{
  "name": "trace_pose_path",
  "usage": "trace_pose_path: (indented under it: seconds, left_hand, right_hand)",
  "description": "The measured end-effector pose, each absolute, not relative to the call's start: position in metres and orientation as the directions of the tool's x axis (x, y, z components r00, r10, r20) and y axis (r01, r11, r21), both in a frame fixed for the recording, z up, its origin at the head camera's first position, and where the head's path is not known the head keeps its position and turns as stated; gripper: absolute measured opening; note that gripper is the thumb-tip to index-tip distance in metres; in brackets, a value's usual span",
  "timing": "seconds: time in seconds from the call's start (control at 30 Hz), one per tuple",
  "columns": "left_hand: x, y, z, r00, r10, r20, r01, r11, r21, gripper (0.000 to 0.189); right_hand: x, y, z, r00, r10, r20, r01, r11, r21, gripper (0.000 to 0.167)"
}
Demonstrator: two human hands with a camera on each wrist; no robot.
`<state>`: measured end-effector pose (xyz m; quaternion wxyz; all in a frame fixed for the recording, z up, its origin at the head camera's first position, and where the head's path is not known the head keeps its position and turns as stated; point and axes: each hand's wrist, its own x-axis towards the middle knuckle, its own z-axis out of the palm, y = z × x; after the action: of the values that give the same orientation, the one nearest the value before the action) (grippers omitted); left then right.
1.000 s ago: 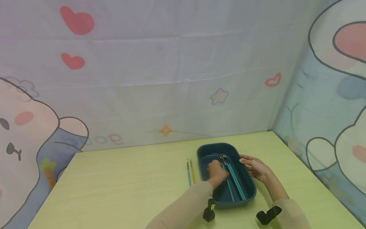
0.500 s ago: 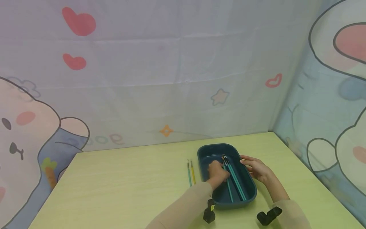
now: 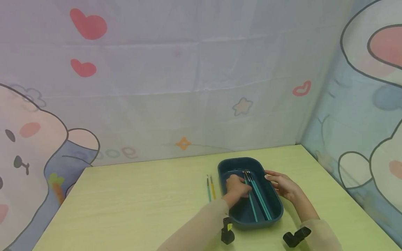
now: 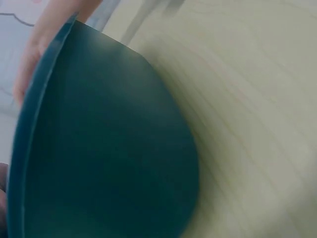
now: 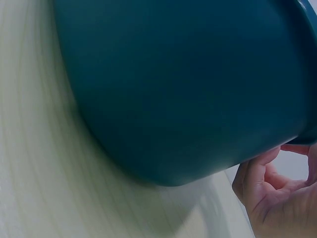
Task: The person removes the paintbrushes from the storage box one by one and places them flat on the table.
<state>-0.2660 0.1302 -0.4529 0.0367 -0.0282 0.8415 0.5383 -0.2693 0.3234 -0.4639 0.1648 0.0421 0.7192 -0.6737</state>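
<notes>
A dark teal plastic tray [image 3: 238,213] stands on the table, with several teal paintbrushes [image 3: 260,198] lying lengthwise inside. My left hand [image 3: 237,186] reaches into it, fingers curled around the middle of the leftmost paintbrush [image 3: 253,208]; the fingertips are partly hidden. At the right long side, my right hand [image 3: 283,187] holds the rim, thumb on top and fingers against the outer wall. The right wrist view shows those curled fingers [image 5: 260,173] under the rim. In the left wrist view the tray's outer wall [image 4: 114,134] fills much of the picture.
Two more brushes, one teal [image 3: 208,191] and one yellow-handled [image 3: 213,190], lie on the pale yellow table [image 3: 125,202] left of the tray; the left sleeve hides their lower ends. A printed cloth [image 3: 150,87] hangs behind and at the right.
The left forearm shifts slightly left while its hand stays inside the tray. The leftmost brush's lower end moves very slightly. The right hand keeps its place on the rim.
</notes>
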Motion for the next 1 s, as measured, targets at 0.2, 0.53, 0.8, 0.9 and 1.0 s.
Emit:
trace_pose_path:
  seconds: [0.2,0.53,0.8,0.9,1.0]
  left_hand:
    - [-0.268,0.129,-0.449,-0.995,-0.019,-0.096,-0.096,0.394,0.914,0.034]
    - [-0.268,0.124,-0.438,-0.994,0.012,-0.106,-0.098,0.296,0.95,0.038]
    - [-0.259,0.116,-0.427,-0.992,0.033,-0.119,-0.111,0.2,0.974,0.036]
    - [-0.259,0.115,-0.422,-0.991,0.044,-0.123,-0.113,0.184,0.976,0.036]
    - [-0.258,0.114,-0.417,-0.99,0.05,-0.13,-0.12,0.161,0.98,0.037]
  right_hand:
    - [-0.268,0.323,-0.462,-0.942,-0.162,-0.293,0.282,0.086,-0.955,0.067]
    - [-0.269,0.323,-0.463,-0.942,-0.155,-0.299,0.286,0.105,-0.953,0.066]
    - [-0.268,0.322,-0.463,-0.94,-0.159,-0.302,0.291,0.09,-0.953,0.067]
    - [-0.268,0.322,-0.462,-0.941,-0.16,-0.299,0.288,0.086,-0.954,0.067]
    - [-0.267,0.322,-0.462,-0.941,-0.161,-0.297,0.286,0.088,-0.954,0.067]
